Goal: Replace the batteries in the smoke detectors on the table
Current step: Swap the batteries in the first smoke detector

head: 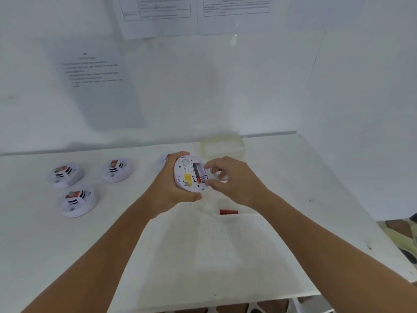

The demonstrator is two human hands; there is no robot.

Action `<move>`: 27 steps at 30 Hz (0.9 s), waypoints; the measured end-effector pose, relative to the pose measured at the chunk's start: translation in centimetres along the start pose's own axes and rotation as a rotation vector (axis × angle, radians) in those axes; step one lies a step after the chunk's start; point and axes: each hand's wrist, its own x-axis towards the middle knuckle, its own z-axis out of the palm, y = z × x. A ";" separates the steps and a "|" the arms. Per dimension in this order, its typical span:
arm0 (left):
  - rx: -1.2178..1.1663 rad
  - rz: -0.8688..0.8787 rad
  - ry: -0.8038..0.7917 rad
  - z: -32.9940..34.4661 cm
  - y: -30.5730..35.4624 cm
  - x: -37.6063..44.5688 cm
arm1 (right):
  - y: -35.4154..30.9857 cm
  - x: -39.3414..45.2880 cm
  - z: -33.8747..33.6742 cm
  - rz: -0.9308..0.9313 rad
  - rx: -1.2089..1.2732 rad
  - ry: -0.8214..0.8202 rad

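- Two bare forearms reach in from the near edge over the white counter (203, 256), whose surface shows faint scuffs and specks.
- A loose red battery (228, 212) lies on its side on the counter, just below the right wrist and apart from both hands.
- The left hand (171, 188) grips a white round smoke detector (189, 173) by its rim, fingers curled over the top edge and thumb under the lower edge, holding it lifted above the counter with its back tilted towards the camera.
- The back of that detector shows an open battery bay with a red battery (198, 178) seated in it, a yellow label (187, 177) beside the bay, and small print too blurred to read.
- The right hand (230, 179) is at the detector's right edge, thumb and curled fingers close to the bay; whether they pinch anything cannot be told because of blur.
- Three more smoke detectors sit on the counter to the left, well apart from the hands: one nearest (77, 203), one further left (65, 175), one further back (117, 169).
- Another detector (164, 159) peeks out behind the left hand, mostly hidden.
- A pale translucent box (222, 144) rests near the back wall.
- Printed sheets (99, 86) hang on the white wall (225, 86), their text unreadable.
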 end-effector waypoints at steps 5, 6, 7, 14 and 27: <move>-0.032 -0.026 -0.053 -0.7 -0.1 0.0 | -0.2 1.2 0.1 -0.119 -0.117 -0.028; -0.022 -0.027 -0.057 -0.8 -0.2 0.0 | -0.2 1.4 0.1 -0.156 -0.146 -0.034; -0.008 -0.026 -0.056 -1.0 -0.2 0.0 | -0.1 1.6 0.2 -0.200 -0.173 -0.039; -0.065 -0.046 -0.080 -1.4 0.3 -0.3 | -0.4 2.4 0.2 -0.276 -0.194 -0.066; -0.079 -0.083 -0.088 -1.6 1.4 0.8 | -1.0 3.6 -0.2 -0.356 -0.285 -0.051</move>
